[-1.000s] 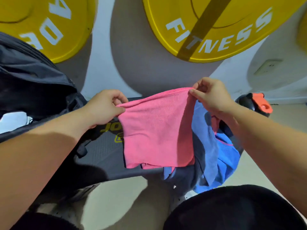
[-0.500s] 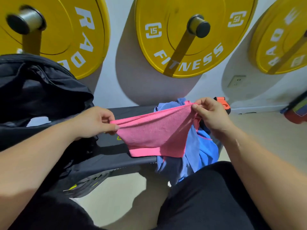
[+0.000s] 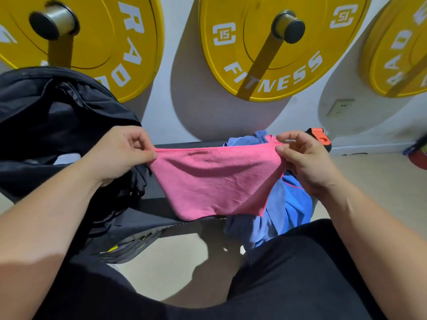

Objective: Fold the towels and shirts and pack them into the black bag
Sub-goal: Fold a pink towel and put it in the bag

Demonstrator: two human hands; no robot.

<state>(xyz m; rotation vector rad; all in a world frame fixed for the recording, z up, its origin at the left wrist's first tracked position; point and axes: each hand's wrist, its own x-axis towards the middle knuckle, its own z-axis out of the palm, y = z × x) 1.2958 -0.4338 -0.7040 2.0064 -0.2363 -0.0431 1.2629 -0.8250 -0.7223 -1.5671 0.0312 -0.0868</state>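
A folded pink towel (image 3: 217, 181) hangs stretched between my hands above a dark bench (image 3: 159, 204). My left hand (image 3: 120, 153) pinches its left top corner. My right hand (image 3: 305, 162) pinches its right top corner. The black bag (image 3: 53, 121) stands open on the bench at the left, right behind my left hand. A pile of blue cloth with pink trim (image 3: 286, 204) lies on the bench's right end, partly hidden by the towel and my right hand.
Yellow weight plates (image 3: 272, 42) hang on pegs on the white wall behind the bench. An orange and black object (image 3: 320, 138) sits behind my right hand. My legs in black (image 3: 288, 273) fill the lower view above a beige floor (image 3: 173, 269).
The towel has come down from a hanging spread to a lower, flatter hold over the bench. The camera has tilted up, showing more wall and plates.
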